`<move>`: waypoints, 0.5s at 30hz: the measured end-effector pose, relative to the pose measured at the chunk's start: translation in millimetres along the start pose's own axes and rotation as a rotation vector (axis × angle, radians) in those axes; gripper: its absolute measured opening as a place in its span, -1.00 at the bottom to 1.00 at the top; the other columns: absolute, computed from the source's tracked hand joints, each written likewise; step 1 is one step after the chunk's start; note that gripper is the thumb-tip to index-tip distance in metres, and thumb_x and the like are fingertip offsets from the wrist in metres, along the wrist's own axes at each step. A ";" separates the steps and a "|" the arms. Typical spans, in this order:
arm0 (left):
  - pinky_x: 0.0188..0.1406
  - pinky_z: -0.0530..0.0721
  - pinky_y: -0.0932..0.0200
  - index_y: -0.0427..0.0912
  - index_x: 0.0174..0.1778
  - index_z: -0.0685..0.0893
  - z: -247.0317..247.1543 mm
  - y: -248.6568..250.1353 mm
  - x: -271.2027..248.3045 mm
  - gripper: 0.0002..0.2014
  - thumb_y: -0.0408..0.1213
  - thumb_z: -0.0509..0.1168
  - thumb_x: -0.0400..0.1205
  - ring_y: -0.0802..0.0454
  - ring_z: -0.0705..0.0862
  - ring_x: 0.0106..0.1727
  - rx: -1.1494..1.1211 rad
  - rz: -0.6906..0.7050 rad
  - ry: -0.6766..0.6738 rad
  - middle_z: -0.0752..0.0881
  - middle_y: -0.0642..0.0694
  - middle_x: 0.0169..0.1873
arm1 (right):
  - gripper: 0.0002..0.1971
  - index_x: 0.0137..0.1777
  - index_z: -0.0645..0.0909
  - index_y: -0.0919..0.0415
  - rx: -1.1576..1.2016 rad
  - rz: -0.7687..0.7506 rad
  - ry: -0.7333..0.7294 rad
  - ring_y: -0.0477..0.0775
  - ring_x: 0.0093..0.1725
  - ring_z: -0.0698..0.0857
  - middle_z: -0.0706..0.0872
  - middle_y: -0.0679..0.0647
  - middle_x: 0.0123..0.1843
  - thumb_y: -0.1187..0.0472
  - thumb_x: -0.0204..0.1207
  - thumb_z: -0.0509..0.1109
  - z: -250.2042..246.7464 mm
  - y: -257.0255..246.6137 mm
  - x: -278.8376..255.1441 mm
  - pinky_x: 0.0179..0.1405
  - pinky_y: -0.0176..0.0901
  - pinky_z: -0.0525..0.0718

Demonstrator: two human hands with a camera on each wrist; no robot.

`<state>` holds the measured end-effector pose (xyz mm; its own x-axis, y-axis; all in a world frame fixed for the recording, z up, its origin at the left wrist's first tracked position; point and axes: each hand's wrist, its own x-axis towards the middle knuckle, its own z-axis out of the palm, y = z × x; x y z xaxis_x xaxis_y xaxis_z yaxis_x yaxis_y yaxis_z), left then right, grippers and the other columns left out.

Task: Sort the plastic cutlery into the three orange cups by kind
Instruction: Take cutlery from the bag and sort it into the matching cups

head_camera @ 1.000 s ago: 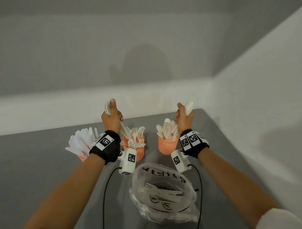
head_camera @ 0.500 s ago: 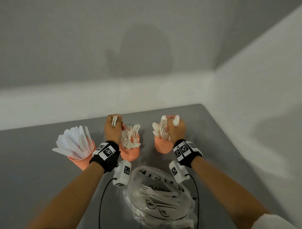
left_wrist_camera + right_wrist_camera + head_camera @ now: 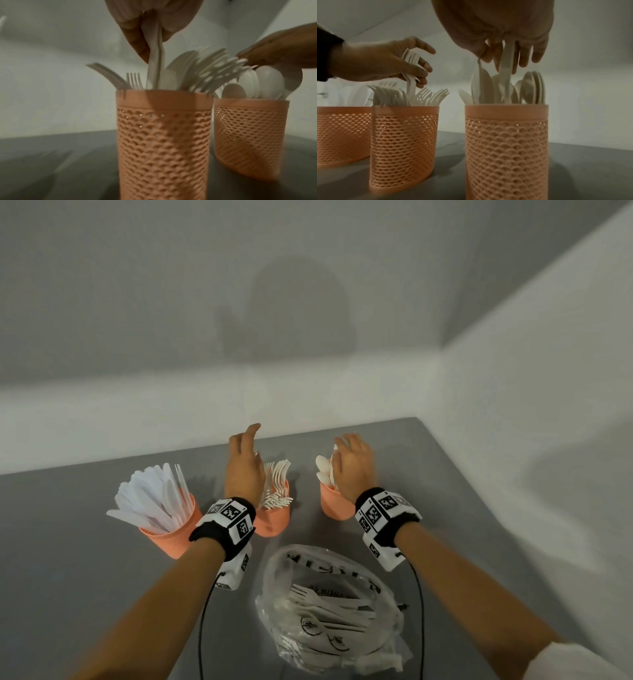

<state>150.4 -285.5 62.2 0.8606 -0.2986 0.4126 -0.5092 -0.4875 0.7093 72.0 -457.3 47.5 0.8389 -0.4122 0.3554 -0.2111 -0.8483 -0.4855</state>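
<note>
From the head view, the left hand (image 3: 244, 470) is hanging over the middle cup (image 3: 274, 517), the one bristling with forks, while the right hand (image 3: 352, 465) is covering the spoon cup (image 3: 334, 505) nearer the tabletop's right edge. The knife cup (image 3: 171, 534) is standing towards the left edge, and a clear plastic bag (image 3: 329, 611) with more cutlery in it is lying by the near edge.

The left wrist view is showing the grip pinching a small bundle of forks (image 3: 155, 60) by the tine end, handles already sinking below the rim of the fork cup (image 3: 163, 142). I would be lowering them straight, sliding the handles into the gap so the crowded tines are not snagging, and only then letting go.

In the right wrist view the right hand's fingers (image 3: 523, 56) are closing round a spoon's handle (image 3: 506, 70), guiding it down among the bowls in the spoon cup (image 3: 506, 148); the same steady, upright drop is looking wise, as the tall cup could be tipping.

The tabletop (image 3: 68, 559) is plain grey, running into a corner of pale walls (image 3: 308, 302), with the person's shadow falling there.
</note>
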 end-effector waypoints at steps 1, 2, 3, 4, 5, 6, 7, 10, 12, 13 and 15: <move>-0.21 0.57 0.07 -0.17 0.49 0.35 -1.8 1.9 0.3 -0.48 -0.60 0.05 0.61 -0.09 0.52 -0.17 0.045 -0.003 -0.027 0.39 -0.30 0.35 | -0.22 0.36 0.51 0.43 -0.089 -0.007 -0.078 0.39 0.47 0.41 0.51 0.42 0.41 -0.02 0.43 -0.30 -1.4 -1.7 0.6 0.45 0.18 0.32; -0.26 0.60 0.03 -0.15 0.50 0.33 -3.3 2.6 0.6 -0.48 -0.59 0.03 0.62 -0.15 0.54 -0.19 0.086 -0.008 -0.055 0.36 -0.28 0.39 | -0.15 0.46 0.40 0.39 -0.157 0.001 -0.155 0.33 0.57 0.28 0.38 0.38 0.52 -0.09 0.40 -0.38 -2.5 -2.7 0.2 0.53 0.17 0.17; -0.29 0.61 -0.01 -0.14 0.51 0.32 -4.2 2.4 0.8 -0.47 -0.58 0.03 0.63 -0.20 0.58 -0.20 0.127 -0.006 -0.078 0.33 -0.27 0.43 | -0.10 0.53 0.31 0.34 -0.202 0.006 -0.208 0.27 0.63 0.16 0.27 0.34 0.60 -0.14 0.36 -0.45 -2.8 -2.5 -0.3 0.58 0.15 0.04; -0.32 0.61 -0.03 -0.13 0.53 0.30 -4.8 2.5 0.3 -0.48 -0.57 0.03 0.64 -0.24 0.60 -0.19 0.172 0.003 -0.097 0.31 -0.26 0.45 | -0.06 0.57 0.24 0.29 -0.233 0.007 -0.235 0.23 0.65 0.08 0.20 0.31 0.63 -0.17 0.33 -0.49 -3.2 -2.1 -1.0 0.60 0.15 -0.06; -0.34 0.60 -0.02 -0.13 0.54 0.29 -5.7 2.6 -0.7 -0.48 -0.55 0.04 0.64 -0.25 0.61 -0.19 0.220 0.012 -0.119 0.29 -0.25 0.48 | -0.05 0.59 0.21 0.25 -0.262 0.002 -0.252 0.21 0.67 0.04 0.16 0.30 0.65 -0.20 0.31 -0.51 -2.5 -1.2 -1.9 0.61 0.16 -0.11; -0.35 0.58 0.00 -0.13 0.55 0.27 -6.2 2.8 -1.7 -0.48 -0.54 0.05 0.65 -0.26 0.62 -0.18 0.263 0.017 -0.137 0.27 -0.24 0.50 | -0.04 0.60 0.19 0.22 -0.286 -0.001 -0.266 0.20 0.67 0.02 0.14 0.29 0.65 -0.22 0.30 -0.52 -1.3 0.3 -2.4 0.61 0.17 -0.14; -0.34 0.56 0.01 -0.13 0.56 0.25 -6.8 2.7 -2.5 -0.47 -0.53 0.05 0.65 -0.28 0.63 -0.16 0.299 0.019 -0.153 0.25 -0.23 0.53 | -0.04 0.60 0.19 0.19 -0.310 -0.002 -0.282 0.19 0.67 0.02 0.14 0.29 0.65 -0.24 0.30 -0.53 -0.5 2.0 -2.7 0.60 0.19 -0.15; -0.14 0.63 -0.10 -0.22 0.54 0.26 -8.0 -2.0 -1.2 -0.48 -0.57 0.07 0.63 -0.34 0.64 0.06 0.353 0.028 -0.196 0.21 -0.23 0.57 | -0.20 0.62 0.16 0.13 -0.358 0.026 -0.340 0.20 0.67 0.00 0.13 0.27 0.66 -0.26 0.48 -0.39 -2.3 5.0 -1.6 0.60 0.22 -0.16; 0.05 0.62 -0.19 -0.35 0.44 0.37 -6.0 -6.8 -1.1 -0.59 -0.55 0.07 0.64 -0.34 0.60 0.20 0.392 0.042 -0.238 0.26 -0.26 0.55 | -0.36 0.62 0.15 0.11 -0.350 0.054 -0.370 0.22 0.67 -0.01 0.09 0.25 0.67 -0.21 0.64 -0.21 -6.5 4.9 -0.1 0.60 0.25 -0.16; 0.12 0.58 -0.18 -0.40 0.36 0.42 -4.4 -8.9 -2.3 -0.67 -0.44 0.05 0.68 -0.32 0.58 0.23 0.418 0.022 -0.268 0.32 -0.28 0.51 | -0.40 0.62 0.13 0.10 -0.339 0.070 -0.388 0.23 0.67 -0.02 0.07 0.24 0.68 -0.19 0.67 -0.15 -8.3 4.8 0.8 0.59 0.27 -0.16; 0.26 0.47 -0.12 -0.41 0.33 0.42 -1.6 -14.5 -7.9 -0.55 -0.10 -0.03 0.73 -0.26 0.52 0.30 0.486 -0.057 -0.361 0.41 -0.29 0.42 | -0.40 0.63 0.10 0.07 -0.322 0.096 -0.421 0.23 0.67 -0.03 0.02 0.22 0.69 -0.19 0.66 -0.10 -10.1 4.5 1.7 0.59 0.29 -0.15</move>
<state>151.0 -274.7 49.5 0.8723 -0.4784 0.1015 -0.4817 -0.8046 0.3473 67.4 -465.3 54.0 0.9229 -0.3802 -0.0615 -0.3844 -0.8995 -0.2076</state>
